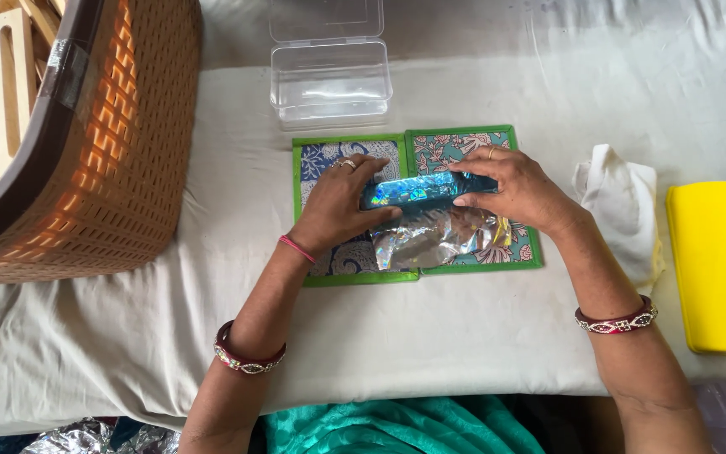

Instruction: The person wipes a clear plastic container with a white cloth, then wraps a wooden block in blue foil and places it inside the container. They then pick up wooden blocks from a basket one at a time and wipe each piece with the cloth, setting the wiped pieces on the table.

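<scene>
My left hand (335,204) and my right hand (515,190) grip the two ends of a small block wrapped in shiny blue holographic foil (413,192). A loose flap of silver foil (430,240) spreads below the block. Both rest over an opened green-edged patterned fabric folder (472,148) lying flat on the white cloth-covered table (464,319). Each wrist wears bangles.
An open clear plastic box (330,82) stands just behind the folder. A large orange woven basket (111,143) holding wooden pieces fills the left. A crumpled white cloth (623,202) and a yellow plastic box (716,261) lie at the right.
</scene>
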